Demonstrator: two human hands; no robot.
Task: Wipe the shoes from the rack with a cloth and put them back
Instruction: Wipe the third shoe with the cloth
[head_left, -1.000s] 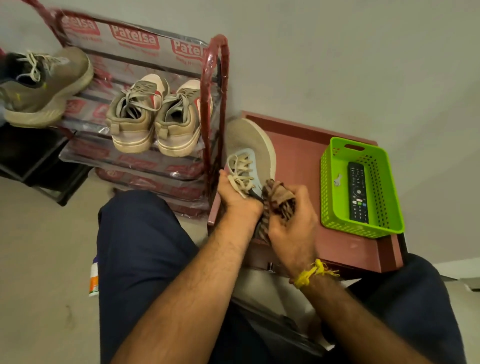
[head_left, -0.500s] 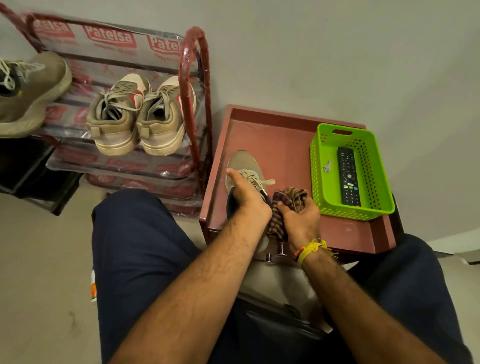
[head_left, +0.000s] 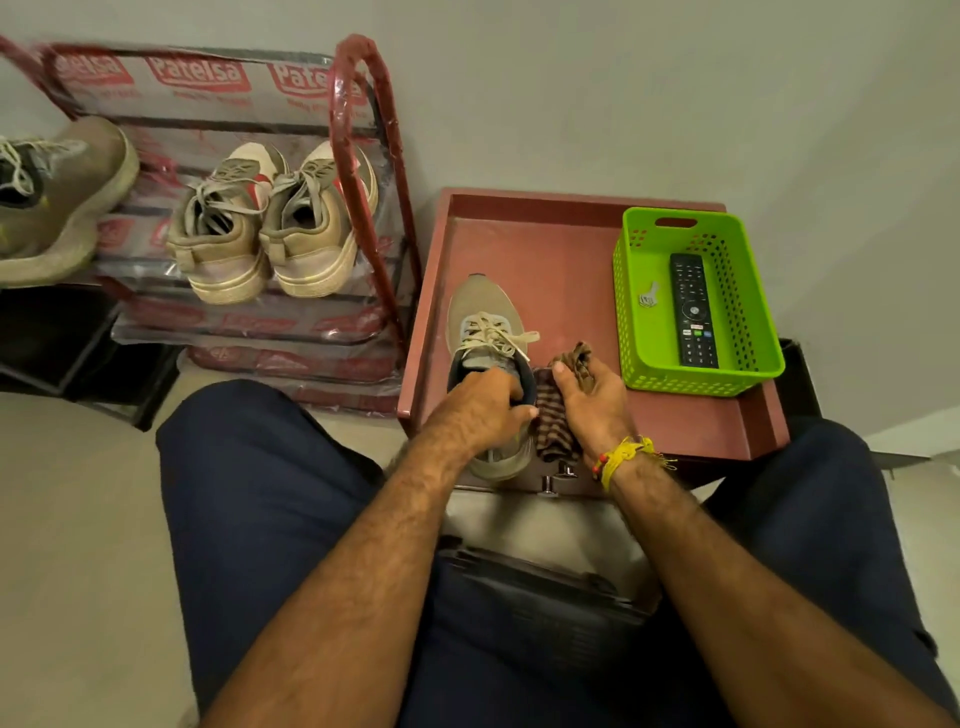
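On the reddish-brown rimmed tabletop (head_left: 566, 244), seen from the head camera, a beige lace-up sneaker (head_left: 480, 312) lies toe away from the person. The left hand (head_left: 480, 405) has its grip curled over the sneaker's heel collar. Just beside it, the right hand (head_left: 592, 395) holds a bunched brown striped cloth (head_left: 553, 421) against the shoe's side. A bright green perforated plastic basket (head_left: 631, 317) with a black remote (head_left: 693, 312) sits to the right. On the red plastic-wrapped metal shoe rack (head_left: 363, 130), left, rests a pair of tan sneakers (head_left: 270, 228).
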